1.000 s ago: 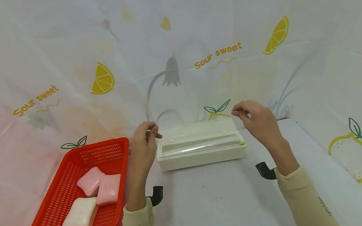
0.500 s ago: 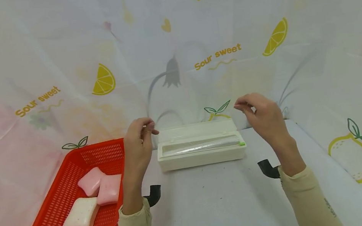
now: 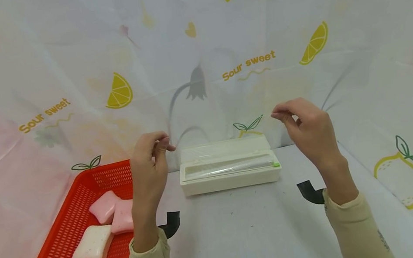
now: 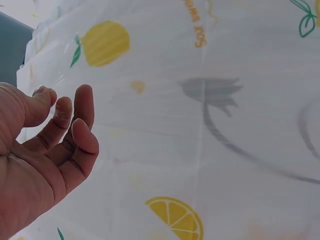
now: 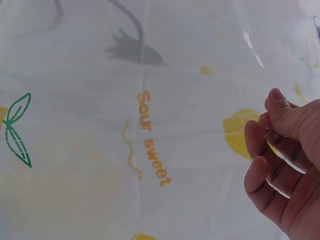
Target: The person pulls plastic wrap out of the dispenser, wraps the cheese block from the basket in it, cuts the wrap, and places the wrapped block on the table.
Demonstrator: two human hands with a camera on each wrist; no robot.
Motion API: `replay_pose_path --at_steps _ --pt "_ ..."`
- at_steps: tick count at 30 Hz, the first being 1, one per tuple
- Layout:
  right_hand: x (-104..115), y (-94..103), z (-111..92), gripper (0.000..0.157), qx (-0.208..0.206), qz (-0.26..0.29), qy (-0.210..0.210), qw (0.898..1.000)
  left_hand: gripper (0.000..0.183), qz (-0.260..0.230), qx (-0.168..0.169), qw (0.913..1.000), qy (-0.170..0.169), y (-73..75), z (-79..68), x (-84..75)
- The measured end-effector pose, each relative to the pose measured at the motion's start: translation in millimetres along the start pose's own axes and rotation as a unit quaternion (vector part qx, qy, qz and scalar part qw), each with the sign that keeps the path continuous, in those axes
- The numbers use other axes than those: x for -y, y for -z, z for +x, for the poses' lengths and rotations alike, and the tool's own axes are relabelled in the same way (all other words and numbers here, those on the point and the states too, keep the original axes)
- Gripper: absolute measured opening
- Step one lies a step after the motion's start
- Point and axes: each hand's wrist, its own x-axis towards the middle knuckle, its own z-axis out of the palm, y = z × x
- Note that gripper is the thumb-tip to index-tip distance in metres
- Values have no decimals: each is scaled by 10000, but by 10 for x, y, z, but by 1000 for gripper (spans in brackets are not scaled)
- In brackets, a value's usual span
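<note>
A white cling film dispenser box sits at the back of the table, lid up, with a shiny roll of cling film inside. A green slider marks its right end. Above and left of the box, my left hand pinches thumb to finger; my right hand does the same above and right. Clear film shows as glints and creases running to the right hand's fingertips. Faint wrinkles of film also reach the left thumb. The sheet between the hands is nearly invisible in the head view.
A red plastic basket at the left holds two pink soap-like blocks and a white one. My left forearm overlaps its right side. A lemon-printed sheet covers the wall behind the white table.
Both hands have risen and drawn apart, left hand leftward and right hand rightward, still pinching. The dispenser box and basket have stayed in place.
</note>
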Motion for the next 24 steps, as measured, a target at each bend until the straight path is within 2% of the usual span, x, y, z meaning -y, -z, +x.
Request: replay_pose_path --at_steps 5,10,18,24 --pt "77 69 48 10 -158 -7 59 9999 8 20 -133 9998 -125 72 29 -101" --pt "161 111 78 13 -450 160 2 9989 9 -192 -303 9989 -297 125 44 -184" --pt "269 215 110 9 -410 207 170 9988 13 -258 -496 9973 -465 209 51 -285" --pt "372 272 133 9 -713 384 233 9964 14 -385 -774 9932 -780 272 71 -372"
